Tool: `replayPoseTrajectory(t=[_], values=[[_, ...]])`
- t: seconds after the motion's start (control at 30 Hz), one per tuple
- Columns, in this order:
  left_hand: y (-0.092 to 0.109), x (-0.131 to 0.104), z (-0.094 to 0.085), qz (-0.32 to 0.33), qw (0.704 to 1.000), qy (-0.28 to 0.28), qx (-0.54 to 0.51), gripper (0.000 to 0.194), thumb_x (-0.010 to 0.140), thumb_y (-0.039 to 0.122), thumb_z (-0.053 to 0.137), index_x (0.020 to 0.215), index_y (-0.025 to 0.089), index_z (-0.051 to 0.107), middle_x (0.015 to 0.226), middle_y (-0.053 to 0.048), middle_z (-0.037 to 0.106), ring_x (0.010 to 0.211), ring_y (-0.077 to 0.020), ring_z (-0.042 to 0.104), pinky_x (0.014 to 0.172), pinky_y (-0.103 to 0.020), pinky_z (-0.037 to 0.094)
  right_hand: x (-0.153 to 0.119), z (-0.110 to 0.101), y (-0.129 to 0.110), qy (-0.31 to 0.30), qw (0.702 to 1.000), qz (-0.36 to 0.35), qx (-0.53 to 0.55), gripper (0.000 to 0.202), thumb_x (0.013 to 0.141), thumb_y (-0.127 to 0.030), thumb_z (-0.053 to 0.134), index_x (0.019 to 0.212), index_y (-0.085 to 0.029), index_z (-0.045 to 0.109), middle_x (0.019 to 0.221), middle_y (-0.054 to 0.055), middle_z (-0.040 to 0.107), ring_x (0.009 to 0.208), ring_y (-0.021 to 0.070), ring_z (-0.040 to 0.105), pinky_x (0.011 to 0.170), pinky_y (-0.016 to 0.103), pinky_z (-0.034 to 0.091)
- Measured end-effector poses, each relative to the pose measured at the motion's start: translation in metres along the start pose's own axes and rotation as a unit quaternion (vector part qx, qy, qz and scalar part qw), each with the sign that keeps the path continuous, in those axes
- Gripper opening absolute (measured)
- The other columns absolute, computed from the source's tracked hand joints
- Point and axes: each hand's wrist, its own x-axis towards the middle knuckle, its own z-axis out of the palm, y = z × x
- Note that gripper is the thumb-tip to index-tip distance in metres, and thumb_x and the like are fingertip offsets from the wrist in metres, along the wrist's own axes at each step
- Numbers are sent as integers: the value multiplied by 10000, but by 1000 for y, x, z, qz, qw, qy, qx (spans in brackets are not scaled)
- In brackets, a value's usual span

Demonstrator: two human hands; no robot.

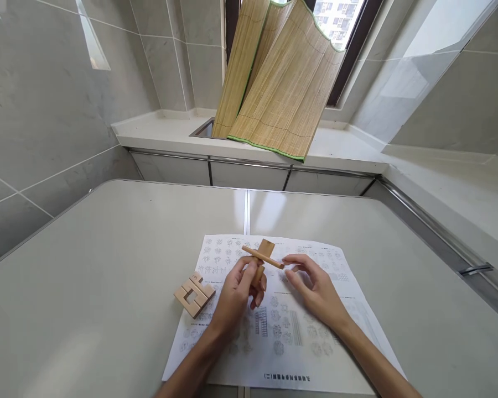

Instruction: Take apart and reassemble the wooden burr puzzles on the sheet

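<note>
Over a printed paper sheet (290, 362), my left hand (243, 282) is closed on crossed wooden pieces (266, 248). One flat piece points up and away, and a thin stick lies across it, slanting down to the right. My right hand (313, 284) is at the right end of the stick, thumb and forefinger apart, with a small gap to the wood. Its other fingers curl behind, partly hidden. A block assembly of several light wooden pieces (196, 293) with a square hole rests at the sheet's left edge.
The pale table (108, 265) has a seam down its middle. Behind it, a bamboo mat (286, 88) with green edging leans on the white window ledge (157, 132). Grey tiled walls stand on both sides.
</note>
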Motion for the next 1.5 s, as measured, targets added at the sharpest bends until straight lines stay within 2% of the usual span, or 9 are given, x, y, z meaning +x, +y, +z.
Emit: replayPoseTrajectory(t=[0.1,0.23,0.4,0.57,0.7,0.83,0.93,1.03,1.5], values=[[3,2,-3,35,998,42,25,303,1018,485,546,945,192,576,734,20,588,529,-94,501,494,-222,385,-2,8,-1,-30,990,-93,-99,243,1015,-356,576,1236,-277,639,1288,106,678,1206,301,628,1046,508,529],[6,4,-7,56,994,88,32,285,1014,467,558,963,189,594,764,7,611,582,-113,564,505,-227,401,-8,18,-4,-92,964,-185,-168,436,1000,-270,594,1430,-300,527,1476,99,588,1417,316,485,1160,567,453],[8,7,-12,56,992,115,6,270,997,454,582,974,186,590,929,-29,679,569,-87,566,502,-220,390,-12,24,-8,-153,944,-209,-207,619,997,-242,606,1563,-340,373,1599,63,497,1542,340,317,1190,636,406],[7,8,-15,48,991,124,1,273,986,452,593,982,179,602,958,-46,695,563,-85,562,498,-221,380,-13,28,-7,-159,936,-231,-214,625,981,-238,620,1549,-325,373,1530,100,552,1469,376,404,1141,658,446],[8,8,-15,34,992,122,17,301,989,471,592,1024,175,631,1037,-71,712,599,-94,577,514,-223,386,-12,29,-8,-121,946,-214,-210,428,938,-277,698,1330,-274,526,1280,136,646,1225,375,562,965,591,564],[9,7,-14,18,993,119,16,348,964,505,622,1024,164,658,1111,-110,728,653,-120,610,531,-234,399,-12,27,-8,-54,958,-189,-209,224,946,-194,626,1148,-255,551,1131,115,634,1072,327,599,875,510,572],[8,7,-15,4,994,111,-7,348,947,500,649,1028,164,684,1162,-122,733,708,-137,629,561,-240,421,-11,26,-4,-3,967,-149,-205,261,946,-158,558,1188,-254,545,1185,127,604,1072,316,602,865,484,568],[9,7,-16,-14,994,102,-38,325,925,472,686,1039,170,728,1235,-123,722,792,-148,635,591,-233,432,-10,24,1,26,970,-107,-218,271,968,-231,570,1236,-257,542,1161,127,618,1055,332,598,872,511,553],[4,8,-18,-49,992,61,-98,345,883,453,769,1053,156,813,1216,-150,745,821,-151,646,654,-235,467,-6,18,9,7,980,-61,-188,224,996,-374,596,1185,-263,642,1014,100,638,960,316,608,812,484,547]])
